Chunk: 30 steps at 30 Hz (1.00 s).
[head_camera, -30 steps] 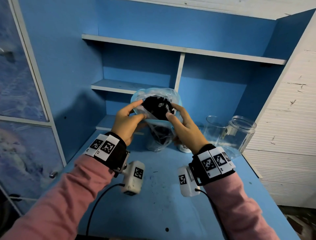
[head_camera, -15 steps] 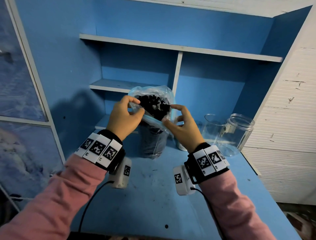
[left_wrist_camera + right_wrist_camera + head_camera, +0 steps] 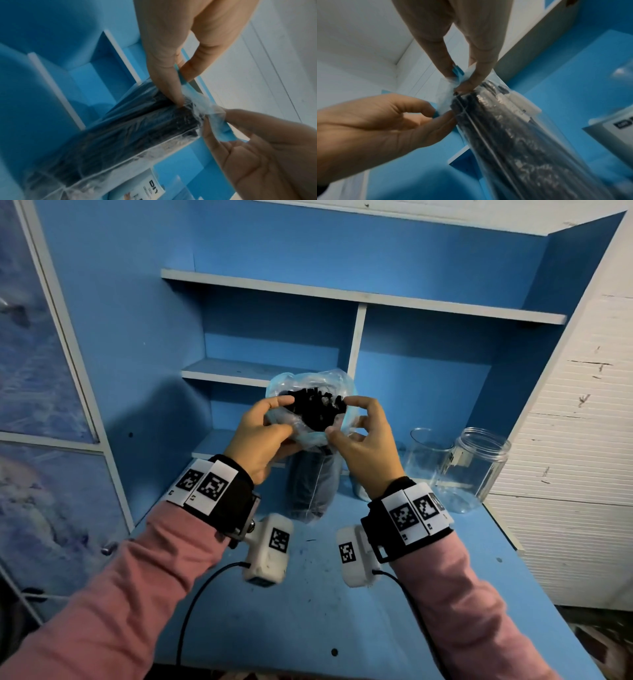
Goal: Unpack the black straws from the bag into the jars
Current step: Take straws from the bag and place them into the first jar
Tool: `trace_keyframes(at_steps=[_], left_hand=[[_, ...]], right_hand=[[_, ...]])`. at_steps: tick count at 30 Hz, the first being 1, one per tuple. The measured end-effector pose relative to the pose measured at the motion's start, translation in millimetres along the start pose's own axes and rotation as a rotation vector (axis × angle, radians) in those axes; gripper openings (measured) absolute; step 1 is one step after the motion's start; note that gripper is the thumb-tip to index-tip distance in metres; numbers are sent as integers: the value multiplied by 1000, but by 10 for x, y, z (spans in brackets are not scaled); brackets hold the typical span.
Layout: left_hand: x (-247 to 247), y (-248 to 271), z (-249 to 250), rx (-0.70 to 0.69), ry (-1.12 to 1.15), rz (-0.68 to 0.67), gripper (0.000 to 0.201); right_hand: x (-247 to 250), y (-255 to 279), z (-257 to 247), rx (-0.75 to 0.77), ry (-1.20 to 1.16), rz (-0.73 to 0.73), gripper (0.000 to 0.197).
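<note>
At frame centre, the left hand (image 3: 255, 436) and right hand (image 3: 364, 445) each pinch the mouth of the clear plastic bag (image 3: 310, 484) of black straws (image 3: 317, 409). Best to spread the opening evenly before carrying it to the clear plastic jars (image 3: 471, 470) at right.

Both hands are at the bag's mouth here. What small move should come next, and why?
Probably spread the rim wider. The left hand and right hand each pinch the bag by its rim, the black straws show at the mouth, and the jars stand empty to the right.
</note>
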State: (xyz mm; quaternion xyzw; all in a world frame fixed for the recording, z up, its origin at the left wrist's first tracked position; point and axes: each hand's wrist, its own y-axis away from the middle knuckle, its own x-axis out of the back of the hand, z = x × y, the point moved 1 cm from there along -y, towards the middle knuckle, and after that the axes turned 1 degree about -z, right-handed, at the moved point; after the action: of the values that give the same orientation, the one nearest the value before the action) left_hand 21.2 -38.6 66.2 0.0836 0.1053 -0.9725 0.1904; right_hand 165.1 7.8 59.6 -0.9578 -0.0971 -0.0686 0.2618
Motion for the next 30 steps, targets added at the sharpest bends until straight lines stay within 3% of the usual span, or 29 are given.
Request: trace_keyframes(at_steps=[4, 8, 12, 20, 24, 30], left_hand=[[-53, 13, -51, 26, 39, 14, 35], [-60, 14, -73, -1, 7, 17, 33], [-74, 19, -95, 14, 62, -12, 28], [-124, -27, -83, -15, 154, -2, 54], [-100, -21, -135, -28, 161, -15, 55], [-30, -45, -159, -40, 157, -27, 57]], right_hand=[[3, -4, 15, -33, 58, 82, 19], [31, 2, 46, -10, 244, 65, 24], [-13, 27, 74, -76, 109, 20, 22], [-41, 15, 27, -59, -77, 79, 31], [-20, -7, 106, -100, -61, 139, 23], [42, -26, 228, -169, -32, 136, 38]])
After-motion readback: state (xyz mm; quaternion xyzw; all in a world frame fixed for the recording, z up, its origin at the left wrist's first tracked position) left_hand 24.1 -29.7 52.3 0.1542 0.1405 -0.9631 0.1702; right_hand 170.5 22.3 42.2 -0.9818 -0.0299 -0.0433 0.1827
